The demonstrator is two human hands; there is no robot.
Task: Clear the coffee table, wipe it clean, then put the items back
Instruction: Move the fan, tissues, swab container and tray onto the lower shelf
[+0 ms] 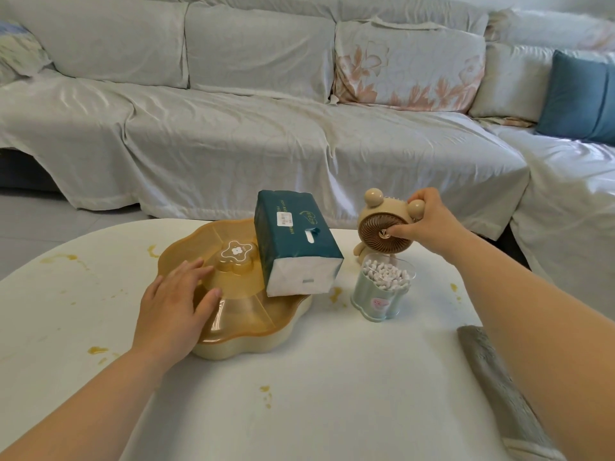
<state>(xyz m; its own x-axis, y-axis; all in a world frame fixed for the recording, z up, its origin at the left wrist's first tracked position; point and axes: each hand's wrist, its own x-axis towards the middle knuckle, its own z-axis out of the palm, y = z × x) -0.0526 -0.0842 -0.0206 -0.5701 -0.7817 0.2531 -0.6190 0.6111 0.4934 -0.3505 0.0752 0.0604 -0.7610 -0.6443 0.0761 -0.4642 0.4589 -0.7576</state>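
Observation:
A white oval coffee table (316,377) carries yellow stains. On it stands an amber flower-shaped snack tray (266,314) with a lid. My left hand (173,304) lies flat on the lid's near left side, fingers spread. A dark green tissue pack (296,247) leans across the tray's right side. My right hand (422,221) grips a beige bear-shaped fan (379,227) by its head, behind a clear pale blue cotton swab jar (379,291). A grey cloth (499,384) lies at the table's right edge, partly hidden by my right forearm.
A long sofa under a pale sheet (266,134) runs behind the table, with a floral cushion (409,64) and a blue cushion (579,98) at the right. Grey floor (40,221) shows between table and sofa at the left.

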